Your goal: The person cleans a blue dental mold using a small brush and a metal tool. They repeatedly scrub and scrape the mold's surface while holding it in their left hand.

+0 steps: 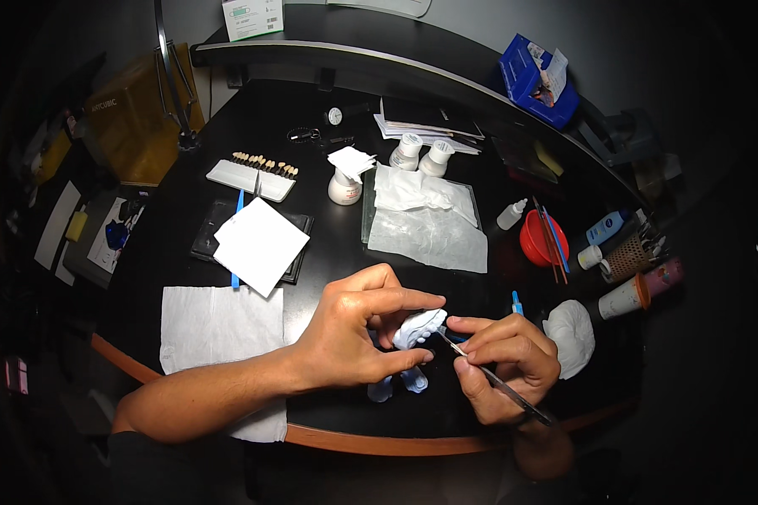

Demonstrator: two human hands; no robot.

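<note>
Over the near middle of the black desk, my left hand (354, 324) is closed around a pale blue-white dental cast (419, 329) with a row of teeth. Its fingers and thumb grip the cast's sides. Just right of it, my right hand (514, 362) holds a slim metal dental instrument (505, 388) like a pen, its shaft slanting down to the right. The instrument's tip is at the teeth on the cast's right side; whether it touches them I cannot tell. Below my left hand lies another pale blue cast piece (413, 380), partly hidden.
White paper sheets (261, 244) lie on a dark tray, left of centre. A tooth shade set (253, 178), white jars (345, 187), and tissue on a glass slab (429, 240) stand farther back. Rightward are a red bowl (541, 240), brushes, crumpled tissue (569, 339) and a cup (621, 297).
</note>
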